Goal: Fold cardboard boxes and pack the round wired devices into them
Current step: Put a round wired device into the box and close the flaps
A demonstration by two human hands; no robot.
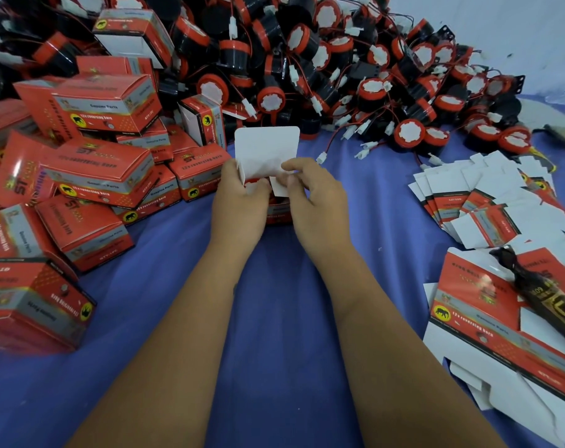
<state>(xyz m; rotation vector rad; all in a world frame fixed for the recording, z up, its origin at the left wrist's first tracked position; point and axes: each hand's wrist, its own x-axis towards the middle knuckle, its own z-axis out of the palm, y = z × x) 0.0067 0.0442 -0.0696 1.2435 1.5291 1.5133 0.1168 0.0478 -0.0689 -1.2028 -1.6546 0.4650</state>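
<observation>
Red printed cardboard with a white inner face is what I am working: a small box (276,202) sits between my two hands above the blue cloth (274,318), its big rounded lid flap (266,150) standing upright. My left hand (239,202) grips the left side of the box, fingers curled round a side flap; my right hand (319,198) pinches the small white side flap (279,185) at the box mouth. I cannot see whether a device is already inside, since my hands hide the opening. My worry, as a guess: if I fold the side flap in crooked, the thin card could crease or the lid tab may miss its slot; a trailing wire could also get nipped under the flap. Glossy, sharp-edged finished boxes (97,176) are heaped to my left, flat die-cut blanks (487,202) fan out on the right, and the round devices (339,69), black drums with red rims, white scalloped faces and thin red wires, pile up behind
</observation>
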